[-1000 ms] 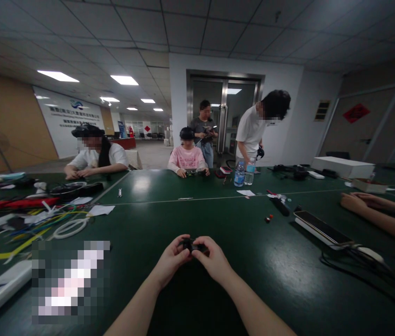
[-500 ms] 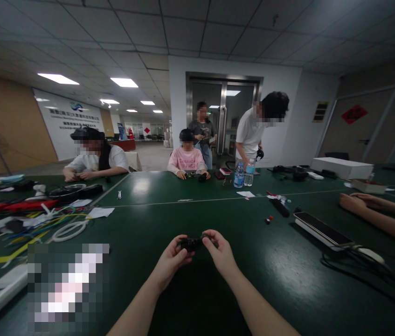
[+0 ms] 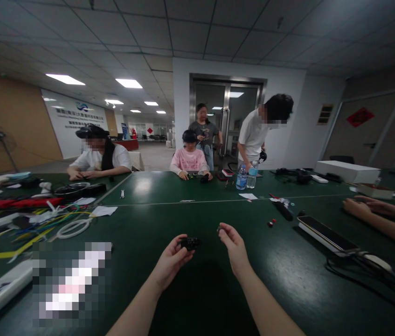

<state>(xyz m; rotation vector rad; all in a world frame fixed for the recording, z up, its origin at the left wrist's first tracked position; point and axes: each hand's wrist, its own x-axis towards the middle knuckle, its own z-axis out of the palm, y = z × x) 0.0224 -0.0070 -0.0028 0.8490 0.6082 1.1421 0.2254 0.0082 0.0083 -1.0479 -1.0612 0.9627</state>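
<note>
My left hand [image 3: 172, 259] is closed around a small black object with rows of pale marks [image 3: 190, 243], held above the green table [image 3: 204, 298] between thumb and fingers. I cannot make out its exact kind. To the right, apart from it, my right hand [image 3: 235, 247] is closed in a pinch, thumb against forefinger. Something tiny and dark shows at those fingertips, too small to name.
Cables [image 3: 74, 228] and a white power strip [image 3: 3, 291] lie on the left. On the right are a phone-like slab [image 3: 326, 235], a small red item [image 3: 273, 221] and a co-worker's hands [image 3: 360, 207]. Two water bottles [image 3: 241, 177] stand farther back, near other people.
My right hand has come away from the black object and moved up and right, still pinching. My left hand keeps its hold. The whole view has shifted slightly.
</note>
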